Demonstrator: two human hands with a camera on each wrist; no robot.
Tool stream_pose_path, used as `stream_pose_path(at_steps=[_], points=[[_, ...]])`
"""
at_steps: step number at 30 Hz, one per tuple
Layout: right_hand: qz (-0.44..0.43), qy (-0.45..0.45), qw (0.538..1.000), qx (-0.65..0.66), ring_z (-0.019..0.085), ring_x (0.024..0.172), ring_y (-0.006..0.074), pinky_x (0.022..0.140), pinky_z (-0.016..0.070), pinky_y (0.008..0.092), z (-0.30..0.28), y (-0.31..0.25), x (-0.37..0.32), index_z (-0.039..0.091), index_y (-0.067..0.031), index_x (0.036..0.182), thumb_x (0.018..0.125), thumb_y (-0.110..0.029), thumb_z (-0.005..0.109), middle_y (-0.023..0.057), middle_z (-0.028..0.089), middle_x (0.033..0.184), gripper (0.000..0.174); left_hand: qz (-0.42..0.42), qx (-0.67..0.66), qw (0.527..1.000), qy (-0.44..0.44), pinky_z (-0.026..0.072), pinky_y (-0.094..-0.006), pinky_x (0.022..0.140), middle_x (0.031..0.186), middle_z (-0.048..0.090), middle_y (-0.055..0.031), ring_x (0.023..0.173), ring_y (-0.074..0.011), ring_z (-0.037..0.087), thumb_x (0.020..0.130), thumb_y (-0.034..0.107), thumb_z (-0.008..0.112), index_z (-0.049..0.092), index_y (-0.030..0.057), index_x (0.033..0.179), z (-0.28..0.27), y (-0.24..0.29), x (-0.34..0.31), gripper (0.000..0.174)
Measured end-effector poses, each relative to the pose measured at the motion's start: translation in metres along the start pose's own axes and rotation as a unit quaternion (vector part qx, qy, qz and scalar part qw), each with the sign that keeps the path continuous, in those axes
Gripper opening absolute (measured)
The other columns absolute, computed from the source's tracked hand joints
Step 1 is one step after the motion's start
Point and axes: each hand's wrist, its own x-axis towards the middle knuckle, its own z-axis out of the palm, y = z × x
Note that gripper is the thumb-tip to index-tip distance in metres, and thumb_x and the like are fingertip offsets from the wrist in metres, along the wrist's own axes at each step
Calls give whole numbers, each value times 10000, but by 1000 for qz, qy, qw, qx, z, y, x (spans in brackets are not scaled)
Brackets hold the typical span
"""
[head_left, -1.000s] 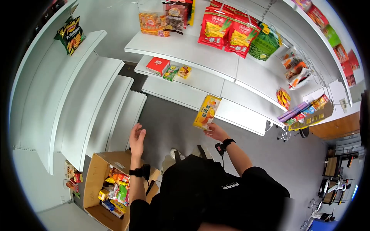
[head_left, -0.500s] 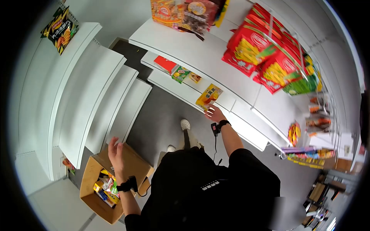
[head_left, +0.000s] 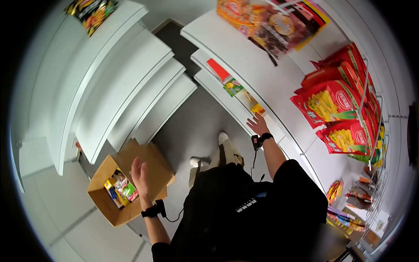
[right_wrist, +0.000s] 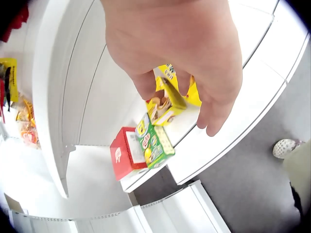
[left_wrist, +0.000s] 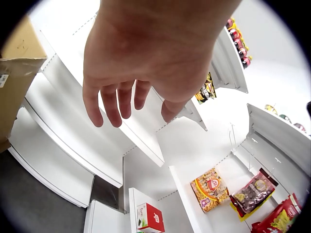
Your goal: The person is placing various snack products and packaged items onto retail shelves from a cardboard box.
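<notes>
My right hand (head_left: 259, 125) is at the low shelf with its fingers spread. A yellow snack box (right_wrist: 194, 93) sits right at its fingertips, partly hidden behind the fingers (right_wrist: 211, 114) in the right wrist view. Beside that stand a smaller yellow box (right_wrist: 165, 108), a green box (right_wrist: 154, 143) and a red box (right_wrist: 127, 154). Raised on the other side, my left hand (head_left: 139, 172) holds nothing, its fingers loosely extended. It is nearest the open cardboard carton (head_left: 150, 163), in which several colourful snack packs (head_left: 122, 185) lie.
Tiered white shelves (head_left: 126, 94) rise on the left, with a black chip bag (head_left: 94, 13) on top. Red snack bags (head_left: 338, 102) hang from hooks above the right-hand shelf. The upper shelf board (head_left: 244, 56) overhangs the small boxes. Grey floor (head_left: 187, 122) lies between.
My right hand has carried the yellow snack box in under the upper shelf, and its fingers have spread. The head view has turned and moved closer to the shelves. The left hand stays empty.
</notes>
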Motion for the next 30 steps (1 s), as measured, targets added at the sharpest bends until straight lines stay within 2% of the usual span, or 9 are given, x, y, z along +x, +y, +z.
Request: stream_pose_path(at_steps=[2,3,6,9,12,16,20,25,30], points=[[27,-49,998,-10,398,1272,385,1011,387,525,13,25,6,285,-126,1424,905,-270,549,118,242,1481,600,10,-24,999,35,435,-295,910,1259,539,-128,1077,-181,546,909,180,595,436,-17,1322,-8,-16,-11,484],[38,-70,997,-3,413,1253,401,1020,370,534,17,36,7,304,-105,1405,898,-271,557,120,306,1435,590,12,-26,999,47,437,-294,907,1253,544,-119,1070,-180,549,908,171,595,445,-16,1314,-12,-25,-13,471],[85,-122,987,-60,479,1183,398,964,421,538,61,85,-21,383,-68,1302,905,-296,559,144,360,1382,490,13,-59,996,71,457,-284,873,1182,583,-73,1029,-148,567,892,145,615,522,17,1253,-34,-37,-54,395],[144,-202,961,-120,427,1260,347,1057,362,488,115,139,-80,330,-6,1349,921,-326,538,165,375,1383,573,24,-72,991,111,464,-271,839,1139,607,-76,964,-137,583,888,197,632,524,16,1246,-75,-74,-101,415],[189,-265,931,-164,423,1261,354,1062,360,483,156,206,-119,325,7,1351,923,-329,537,173,403,1364,584,-12,-99,985,139,466,-276,850,1145,607,-89,985,-152,588,891,213,627,515,3,1250,-120,-121,-138,431],[247,-285,905,-198,429,1254,357,1061,361,480,205,301,-182,348,14,1332,928,-324,527,194,433,1338,557,-40,-162,969,180,451,-281,840,1118,610,-71,979,-135,570,905,217,592,519,3,1246,-185,-190,-190,409],[285,-301,876,-246,449,1231,359,1058,363,481,232,397,-237,380,18,1293,938,-323,502,204,458,1309,508,-92,-159,946,267,464,-284,810,1098,618,-63,958,-141,583,902,240,592,556,17,1213,-238,-264,-241,384],[334,-310,840,-296,463,1213,362,1052,370,480,254,489,-283,386,18,1284,947,-323,478,219,462,1303,488,-146,-206,912,322,475,-307,822,1083,621,-53,968,-144,585,903,238,571,567,29,1193,-280,-308,-283,358],[362,-323,810,-329,471,1203,368,1045,376,484,279,549,-306,367,19,1298,948,-339,480,236,469,1292,513,-171,-224,904,322,473,-310,823,1080,618,-49,967,-144,582,905,249,567,561,29,1191,-308,-337,-277,361]])
